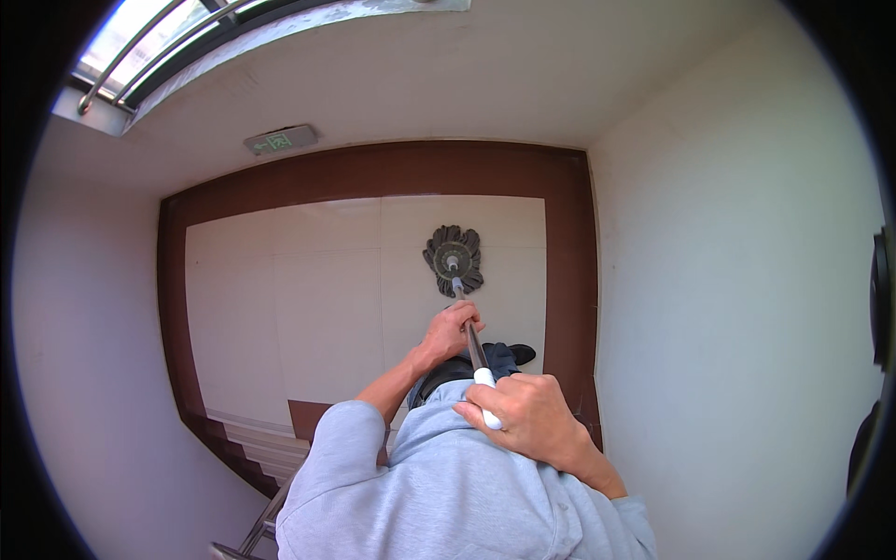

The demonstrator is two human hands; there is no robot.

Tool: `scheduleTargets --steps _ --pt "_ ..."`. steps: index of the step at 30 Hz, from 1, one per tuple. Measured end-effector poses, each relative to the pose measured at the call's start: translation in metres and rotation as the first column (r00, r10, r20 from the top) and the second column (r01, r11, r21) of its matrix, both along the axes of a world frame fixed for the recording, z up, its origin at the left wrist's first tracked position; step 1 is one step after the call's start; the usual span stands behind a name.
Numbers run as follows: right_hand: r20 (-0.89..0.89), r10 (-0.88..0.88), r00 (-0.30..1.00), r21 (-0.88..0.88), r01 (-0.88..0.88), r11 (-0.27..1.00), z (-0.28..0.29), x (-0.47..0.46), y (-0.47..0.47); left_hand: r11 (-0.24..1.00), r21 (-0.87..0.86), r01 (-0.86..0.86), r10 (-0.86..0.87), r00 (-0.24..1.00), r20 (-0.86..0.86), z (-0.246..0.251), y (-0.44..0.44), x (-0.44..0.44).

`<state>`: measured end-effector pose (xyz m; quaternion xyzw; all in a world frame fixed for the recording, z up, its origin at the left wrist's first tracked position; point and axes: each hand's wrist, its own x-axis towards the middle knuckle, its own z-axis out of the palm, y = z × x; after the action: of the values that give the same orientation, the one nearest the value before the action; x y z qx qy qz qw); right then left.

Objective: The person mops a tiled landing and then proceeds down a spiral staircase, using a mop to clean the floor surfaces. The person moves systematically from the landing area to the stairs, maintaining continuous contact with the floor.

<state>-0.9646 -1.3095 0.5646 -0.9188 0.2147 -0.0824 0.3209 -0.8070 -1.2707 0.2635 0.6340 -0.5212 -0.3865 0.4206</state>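
A mop with dark grey strands [446, 236] spread around a round plate rests on the pale tiled floor [322, 280]. Its metal handle [476, 348] slopes from the head back towards my chest. Lower on the pole, my left hand [451, 329] is wrapped around the metal shaft. My right hand [528, 413] grips the white end [484, 379] of the handle in front of my shirt, the tip showing past the thumb. Part of the shaft is hidden under the left fingers.
A reddish-brown border [378, 168] edges the floor along the walls. At lower left, stairs [255, 448] lead off beside a metal railing [262, 525]. An exit sign [281, 141] is mounted low on the far wall, near a window with metal bars [133, 49]. A white wall [714, 280] rises at right.
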Motion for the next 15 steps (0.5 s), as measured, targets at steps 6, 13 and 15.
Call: scheduleTargets --steps 6,13,15 --pt "0.047 0.158 0.986 0.081 -0.161 0.984 -0.011 0.025 0.007 0.986 -0.004 -0.165 0.165 0.986 0.020 -0.003 0.055 0.034" --pt "0.070 0.281 0.957 0.211 -0.289 0.934 -0.054 0.059 0.013 0.929 0.046 -0.367 0.356 0.921 0.158 -0.012 0.119 0.074" --pt "0.167 0.331 0.929 0.187 -0.359 0.914 -0.063 0.075 0.022 0.914 0.059 -0.402 0.384 0.901 0.201 -0.012 0.135 0.087"
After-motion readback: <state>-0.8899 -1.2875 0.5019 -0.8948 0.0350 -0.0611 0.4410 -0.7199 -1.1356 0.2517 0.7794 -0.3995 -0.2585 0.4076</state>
